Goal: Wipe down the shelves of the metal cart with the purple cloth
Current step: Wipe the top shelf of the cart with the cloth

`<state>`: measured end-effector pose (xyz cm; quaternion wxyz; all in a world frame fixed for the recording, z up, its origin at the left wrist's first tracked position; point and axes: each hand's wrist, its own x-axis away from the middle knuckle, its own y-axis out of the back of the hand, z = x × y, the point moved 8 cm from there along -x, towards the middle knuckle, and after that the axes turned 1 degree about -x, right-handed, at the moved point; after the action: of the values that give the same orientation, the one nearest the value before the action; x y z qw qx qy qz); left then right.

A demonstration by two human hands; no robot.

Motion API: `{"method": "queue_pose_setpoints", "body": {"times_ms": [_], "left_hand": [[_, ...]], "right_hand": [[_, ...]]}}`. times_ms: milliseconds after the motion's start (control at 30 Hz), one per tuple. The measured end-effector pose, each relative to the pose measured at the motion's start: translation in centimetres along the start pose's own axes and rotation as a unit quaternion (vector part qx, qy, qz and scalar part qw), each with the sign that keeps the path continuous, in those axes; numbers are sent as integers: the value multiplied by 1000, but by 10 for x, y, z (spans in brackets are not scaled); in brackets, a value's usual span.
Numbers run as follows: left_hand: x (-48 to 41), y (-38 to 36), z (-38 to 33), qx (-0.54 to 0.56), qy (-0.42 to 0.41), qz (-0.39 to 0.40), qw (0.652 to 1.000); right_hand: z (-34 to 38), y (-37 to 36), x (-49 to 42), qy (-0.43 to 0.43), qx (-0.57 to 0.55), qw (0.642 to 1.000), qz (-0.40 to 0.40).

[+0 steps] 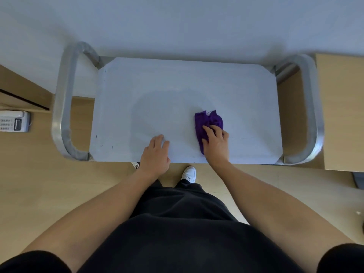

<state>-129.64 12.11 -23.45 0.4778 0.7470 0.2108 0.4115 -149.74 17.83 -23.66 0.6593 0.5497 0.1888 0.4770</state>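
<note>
The metal cart's top shelf [177,85] fills the middle of the view, pale and flat, with a tubular handle at each end. A crumpled purple cloth [206,120] lies on the shelf right of centre. My right hand [216,142] presses down on the cloth's near part with fingers spread flat. My left hand [156,152] rests flat on the shelf near its front edge, holding nothing. The lower shelves are hidden under the top one.
The left handle [63,103] and right handle [313,107] loop out past the shelf ends. A white wall stands right behind the cart. A wooden cabinet [342,107] is at the right, a white telephone [14,121] at the left. My white shoe [189,173] is under the front edge.
</note>
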Motion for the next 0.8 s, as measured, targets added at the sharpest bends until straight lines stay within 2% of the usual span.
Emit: {"method": "queue_pose_setpoints", "body": {"times_ms": [67,167,233,333,433,533,567,700,800], "left_hand": [[0,3,4,8,1,-3,1000],[-1,10,19,17,5,-15,1000],[-4,16,34,22,14,-22,999],[-13,24,59,10,22,-17,1000],[-22,31,83,-10,25,-9,1000],[-23,33,93,-25,-12,-4,1000],[-22,33,95,-25,-20,-3,999],[-19,32,98,-27,-40,7,999],[-20,32,105,-37,-55,10,998]], "right_hand": [[29,-9,5,20,5,1000,9],[80,-27,20,146,40,988,24],[86,-32,16,173,39,983,50],[58,-19,0,121,23,992,27],[24,-3,-8,-3,-9,1000,-17],[38,-9,-13,-83,-44,995,-33],[58,-14,-15,-69,-38,996,-30],[159,-55,-10,76,-25,996,33],[175,-62,-11,71,-51,996,25]]}}
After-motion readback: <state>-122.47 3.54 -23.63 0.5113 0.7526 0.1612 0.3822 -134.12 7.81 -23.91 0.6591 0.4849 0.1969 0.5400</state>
